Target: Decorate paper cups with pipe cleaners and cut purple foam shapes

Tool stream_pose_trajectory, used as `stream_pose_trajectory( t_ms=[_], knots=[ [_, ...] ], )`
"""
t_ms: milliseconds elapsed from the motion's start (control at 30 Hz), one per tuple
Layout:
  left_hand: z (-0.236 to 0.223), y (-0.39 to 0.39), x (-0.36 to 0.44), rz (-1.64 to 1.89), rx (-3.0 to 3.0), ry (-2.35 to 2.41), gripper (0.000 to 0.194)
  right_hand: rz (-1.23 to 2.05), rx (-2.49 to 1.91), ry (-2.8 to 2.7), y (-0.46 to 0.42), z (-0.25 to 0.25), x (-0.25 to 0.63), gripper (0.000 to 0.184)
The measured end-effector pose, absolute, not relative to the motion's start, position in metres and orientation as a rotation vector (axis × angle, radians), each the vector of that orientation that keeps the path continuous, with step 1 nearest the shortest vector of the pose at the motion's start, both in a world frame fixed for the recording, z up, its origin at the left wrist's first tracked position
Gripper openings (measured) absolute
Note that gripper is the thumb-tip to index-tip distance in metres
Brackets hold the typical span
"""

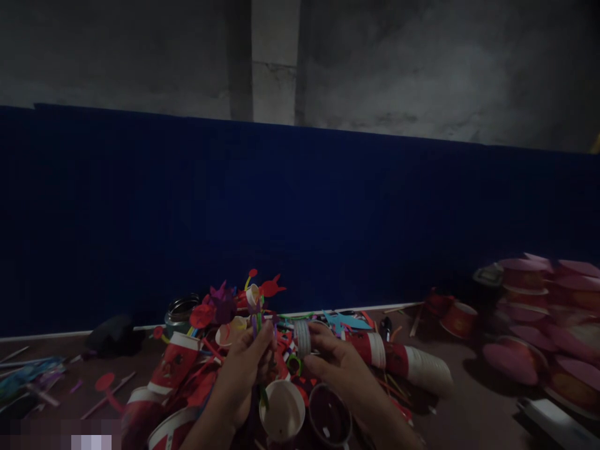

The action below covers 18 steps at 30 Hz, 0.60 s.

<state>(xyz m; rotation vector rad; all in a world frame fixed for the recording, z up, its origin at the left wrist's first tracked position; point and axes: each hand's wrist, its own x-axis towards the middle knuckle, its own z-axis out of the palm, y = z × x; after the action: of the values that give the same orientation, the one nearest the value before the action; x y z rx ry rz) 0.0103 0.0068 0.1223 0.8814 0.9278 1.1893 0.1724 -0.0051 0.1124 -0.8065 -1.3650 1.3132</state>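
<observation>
Bottom centre: open paper cup (282, 412). Centre: left hand (248, 361) pinching thin coloured strips (255, 322); right hand (341, 357) holding pale ridged roll (302, 339) between thumb and fingers, apart from strips. Lower right: stacked cups (427, 370), seemingly unworked; pink-topped red cups (524, 282), blurred, seemingly done.

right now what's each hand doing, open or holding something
Left hand: closed, holding thin coloured strips.
Right hand: thumb and fingers closed on a pale, ridged roll.

A red-and-white cup (174, 362), light-blue cutout (347, 322), deep-blue panel (300, 206); the roll (304, 338) is pale grey, perhaps banded.
</observation>
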Motion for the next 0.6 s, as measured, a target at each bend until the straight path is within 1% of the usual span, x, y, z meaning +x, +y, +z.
stream_pose_trajectory(
  t_ms=[133, 267, 367, 433, 500, 567, 600],
  knots=[
    [0.121, 0.006, 0.01, 1.192, 0.909, 0.92, 0.055, 1.263, -0.848, -1.432, -0.005, 0.112, 0.174, 0.026],
    [0.127, 0.005, 0.01, 1.271, 0.938, 0.914, 0.043, 1.293, -0.821, -1.405, -0.01, 0.117, 0.172, 0.023],
    [0.132, 0.001, 0.007, 1.247, 1.016, 0.888, 0.036, 1.438, -0.798, -1.223, -0.013, 0.121, 0.172, 0.024],
    [0.133, -0.006, 0.003, 1.109, 1.101, 0.816, 0.031, 1.547, -0.774, -1.037, -0.013, 0.123, 0.173, 0.024],
    [0.134, -0.016, -0.001, 0.882, 1.181, 0.735, 0.026, 1.642, -0.718, -0.876, -0.011, 0.125, 0.174, 0.026],
    [0.133, -0.026, -0.004, 0.807, 1.156, 0.785, 0.012, 1.727, -0.662, -0.818, -0.01, 0.125, 0.176, 0.03],
    [0.132, -0.03, -0.005, 0.735, 1.21, 0.789, 0.016, 1.754, -0.649, -0.822, -0.009, 0.126, 0.176, 0.032]
  ],
)
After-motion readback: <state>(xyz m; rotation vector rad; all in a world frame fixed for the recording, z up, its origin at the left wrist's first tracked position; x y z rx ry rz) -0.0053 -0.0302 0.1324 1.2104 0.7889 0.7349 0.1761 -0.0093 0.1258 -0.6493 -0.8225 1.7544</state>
